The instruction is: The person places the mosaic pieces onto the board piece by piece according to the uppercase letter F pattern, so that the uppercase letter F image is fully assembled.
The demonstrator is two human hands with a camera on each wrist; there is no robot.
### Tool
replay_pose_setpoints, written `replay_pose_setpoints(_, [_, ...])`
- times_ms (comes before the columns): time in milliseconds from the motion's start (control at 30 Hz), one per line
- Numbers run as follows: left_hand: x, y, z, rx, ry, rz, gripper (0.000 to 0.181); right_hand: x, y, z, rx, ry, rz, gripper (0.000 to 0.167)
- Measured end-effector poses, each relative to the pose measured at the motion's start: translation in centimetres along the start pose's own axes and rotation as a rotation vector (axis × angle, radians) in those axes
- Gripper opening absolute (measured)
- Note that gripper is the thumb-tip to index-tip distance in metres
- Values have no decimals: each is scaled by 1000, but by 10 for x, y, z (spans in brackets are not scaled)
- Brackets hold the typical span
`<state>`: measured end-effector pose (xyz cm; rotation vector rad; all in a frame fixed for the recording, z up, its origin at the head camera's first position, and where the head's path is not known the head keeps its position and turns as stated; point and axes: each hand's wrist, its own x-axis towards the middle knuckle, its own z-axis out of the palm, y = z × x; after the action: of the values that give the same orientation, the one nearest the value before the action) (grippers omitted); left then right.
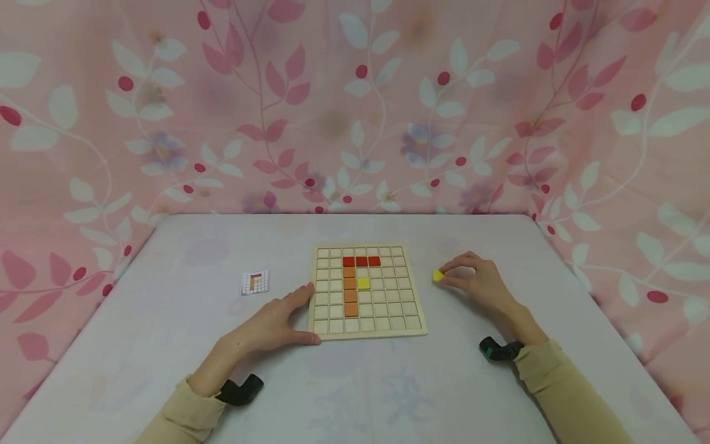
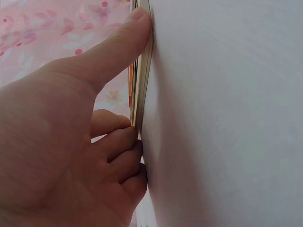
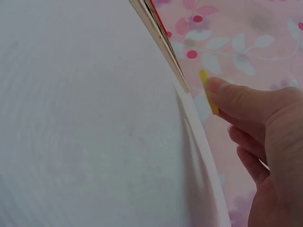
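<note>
A wooden grid board [image 1: 387, 315] lies on the table. In its cells sit three red tiles [image 1: 362, 261] in a row, a column of several orange tiles [image 1: 350, 283] and one yellow tile [image 1: 363, 283]. My left hand [image 1: 272, 324] rests against the board's left side, its thumb [image 2: 118, 49] straight along the near corner and its fingers touching the left edge. To the right of the board, my right hand [image 1: 484, 282] pinches another yellow tile [image 3: 209, 92] between thumb and fingers. The tile is held apart from the board, tilted in the head view.
Left of the board, a small card [image 1: 255, 282] printed with a coloured grid pattern lies on the white tablecloth [image 1: 377, 382]. A pink floral curtain [image 1: 333, 111] hangs behind the table. Black wrist cameras [image 1: 240, 390] are strapped on both wrists.
</note>
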<state>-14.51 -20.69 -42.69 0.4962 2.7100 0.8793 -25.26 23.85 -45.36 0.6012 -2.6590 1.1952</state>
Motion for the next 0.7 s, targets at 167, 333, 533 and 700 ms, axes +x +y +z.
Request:
replay_pose_setpoints(167, [-1, 1, -1, -4, -2, 0, 108, 6, -23, 10, 81, -49, 55, 20])
replay_pose_setpoints(333, [0, -1, 0, -4, -3, -2, 109, 13, -38, 28, 89, -89, 35, 22])
replay_pose_setpoints(533, [1, -1, -1, -4, -7, -6, 110, 23, -52, 46, 115, -100, 35, 20])
replay_pose_setpoints(700, [0, 0, 0, -17, -11, -18, 109, 31, -62, 61, 123, -127, 19, 18])
